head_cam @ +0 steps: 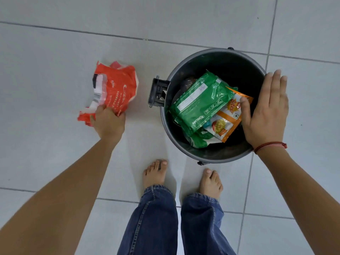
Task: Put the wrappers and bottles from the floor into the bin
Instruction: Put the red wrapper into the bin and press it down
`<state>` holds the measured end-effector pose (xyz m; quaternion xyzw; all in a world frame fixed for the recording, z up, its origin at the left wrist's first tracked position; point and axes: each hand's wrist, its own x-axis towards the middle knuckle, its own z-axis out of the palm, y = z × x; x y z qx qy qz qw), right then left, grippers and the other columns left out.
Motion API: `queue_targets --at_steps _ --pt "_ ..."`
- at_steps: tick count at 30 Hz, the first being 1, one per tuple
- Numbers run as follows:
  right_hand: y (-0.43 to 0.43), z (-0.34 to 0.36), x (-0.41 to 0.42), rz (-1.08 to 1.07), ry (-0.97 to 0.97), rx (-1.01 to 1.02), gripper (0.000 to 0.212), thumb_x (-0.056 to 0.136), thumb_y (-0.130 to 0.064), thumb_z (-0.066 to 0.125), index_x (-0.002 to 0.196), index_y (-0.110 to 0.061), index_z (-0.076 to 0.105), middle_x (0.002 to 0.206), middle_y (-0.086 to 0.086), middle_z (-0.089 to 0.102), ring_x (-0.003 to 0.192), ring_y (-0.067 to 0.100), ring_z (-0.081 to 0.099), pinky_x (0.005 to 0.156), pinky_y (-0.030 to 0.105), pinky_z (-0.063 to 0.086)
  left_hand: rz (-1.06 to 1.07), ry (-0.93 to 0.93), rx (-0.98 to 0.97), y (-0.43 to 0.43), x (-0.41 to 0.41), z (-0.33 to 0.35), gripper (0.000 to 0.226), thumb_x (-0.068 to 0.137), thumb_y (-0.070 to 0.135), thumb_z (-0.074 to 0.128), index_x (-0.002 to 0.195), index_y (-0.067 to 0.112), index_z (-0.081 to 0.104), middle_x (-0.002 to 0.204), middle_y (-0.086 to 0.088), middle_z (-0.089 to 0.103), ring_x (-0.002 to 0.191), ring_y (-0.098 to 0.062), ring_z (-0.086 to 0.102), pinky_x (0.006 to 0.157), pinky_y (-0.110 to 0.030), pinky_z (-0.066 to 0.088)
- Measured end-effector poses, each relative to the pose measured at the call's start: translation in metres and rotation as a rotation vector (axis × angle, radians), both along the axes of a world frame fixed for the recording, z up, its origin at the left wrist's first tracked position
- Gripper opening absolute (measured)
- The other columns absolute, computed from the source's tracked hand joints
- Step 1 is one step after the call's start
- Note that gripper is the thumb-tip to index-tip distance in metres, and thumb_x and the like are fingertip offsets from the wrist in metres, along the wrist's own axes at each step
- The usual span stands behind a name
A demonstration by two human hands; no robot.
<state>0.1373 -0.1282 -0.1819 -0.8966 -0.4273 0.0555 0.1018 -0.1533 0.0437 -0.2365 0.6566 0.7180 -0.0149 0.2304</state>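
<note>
Beside the bin (166,115), left hand (108,122) grips red wrapper (114,87); right hand (266,111) spread

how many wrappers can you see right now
3, maybe more hidden: red wrapper on the floor in the left hand; green wrapper and orange wrapper inside the bin.

Wrapper (114,89): red-orange, white print. Bin (184,70): dark grey. Packet (198,102): green. Pouch (228,118): orange-white. Floor (55,52): pale grey tiles.
</note>
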Motion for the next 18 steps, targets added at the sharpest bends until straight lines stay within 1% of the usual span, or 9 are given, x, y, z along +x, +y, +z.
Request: queue_targets --at_steps 3,6,8,9,10,11,13,16,18 --pt "0.000 0.001 -0.001 -0.002 0.011 0.013 0.067 0.102 -0.038 0.038 0.153 0.001 0.017 0.161 0.022 0.016 0.150 0.036 0.012 0.120 0.049 0.017 0.021 -0.168 -0.001 -0.017 0.008 0.047 0.034 0.091 0.029 0.057 0.095 -0.004 0.066 0.127 -0.018 0.056 0.117 -0.027 0.052 0.096 -0.023 0.035" --pt "0.000 0.002 -0.001 -0.004 0.012 0.006 0.067 0.102 -0.037 0.038 0.152 0.002 0.018 0.160 0.022 0.018 0.149 0.036 0.014 0.120 0.050 0.019 -0.215 -0.319 -0.107 -0.034 0.038 0.116 0.018 0.098 0.018 0.044 0.108 0.005 0.052 0.105 -0.005 0.059 0.083 -0.004 0.056 0.075 0.001 0.036" --pt "0.001 0.003 -0.001 -0.002 0.008 0.001 0.066 0.103 -0.036 0.039 0.152 0.002 0.019 0.160 0.022 0.019 0.149 0.036 0.015 0.120 0.052 0.020 -0.460 -0.298 -0.287 -0.063 0.047 0.142 0.032 0.097 0.022 0.034 0.125 0.007 0.040 0.103 -0.005 0.056 0.080 -0.005 0.059 0.068 -0.005 0.045" --pt "0.001 0.003 -0.001 -0.002 0.010 0.001 0.065 0.103 -0.035 0.040 0.152 0.002 0.019 0.160 0.022 0.019 0.149 0.036 0.015 0.119 0.052 0.020 -0.556 -0.240 -0.301 -0.075 0.052 0.147 0.045 0.094 0.026 0.031 0.136 0.008 0.031 0.122 -0.014 0.052 0.099 -0.016 0.061 0.081 -0.013 0.050" --pt "0.001 0.003 -0.001 -0.005 0.017 0.001 0.063 0.104 -0.033 0.040 0.152 0.002 0.019 0.160 0.022 0.019 0.149 0.036 0.015 0.119 0.052 0.020 -0.631 -0.128 -0.300 -0.083 0.058 0.147 0.055 0.094 0.028 0.032 0.144 0.009 0.020 0.145 -0.020 0.034 0.126 -0.029 0.048 0.103 -0.029 0.046" --pt "0.001 0.004 -0.001 -0.009 0.025 0.003 0.061 0.104 -0.031 0.040 0.152 0.001 0.019 0.160 0.021 0.019 0.149 0.036 0.015 0.119 0.052 0.020 -0.687 0.037 -0.271 -0.089 0.064 0.143 0.061 0.094 0.029 0.035 0.147 0.009 0.011 0.157 -0.019 0.011 0.143 -0.035 0.021 0.118 -0.042 0.026" --pt "0.000 0.004 -0.001 -0.015 0.044 0.016 0.058 0.105 -0.027 0.037 0.152 0.001 0.020 0.160 0.021 0.019 0.149 0.035 0.015 0.120 0.052 0.020 -0.746 0.192 -0.197 -0.095 0.080 0.138 0.066 0.095 0.032 0.041 0.147 0.007 0.010 0.159 -0.016 -0.014 0.147 -0.031 -0.012 0.117 -0.046 -0.003" --pt "0.001 0.004 -0.001 -0.024 0.067 0.037 0.055 0.105 -0.023 0.034 0.152 0.000 0.020 0.160 0.020 0.020 0.149 0.034 0.015 0.120 0.052 0.020 -0.811 0.191 -0.181 -0.092 0.110 0.126 0.063 0.097 0.030 0.033 0.148 0.003 0.011 0.159 -0.015 -0.015 0.146 -0.028 -0.017 0.115 -0.050 -0.011" --pt "0.001 0.003 -0.001 -0.028 0.070 0.048 0.055 0.105 -0.024 0.034 0.152 0.000 0.021 0.160 0.020 0.021 0.149 0.035 0.016 0.119 0.052 0.021 -0.840 0.162 -0.299 -0.086 0.137 0.113 0.067 0.097 0.031 0.031 0.150 0.000 0.003 0.159 -0.016 -0.012 0.147 -0.028 -0.014 0.115 -0.051 -0.011"
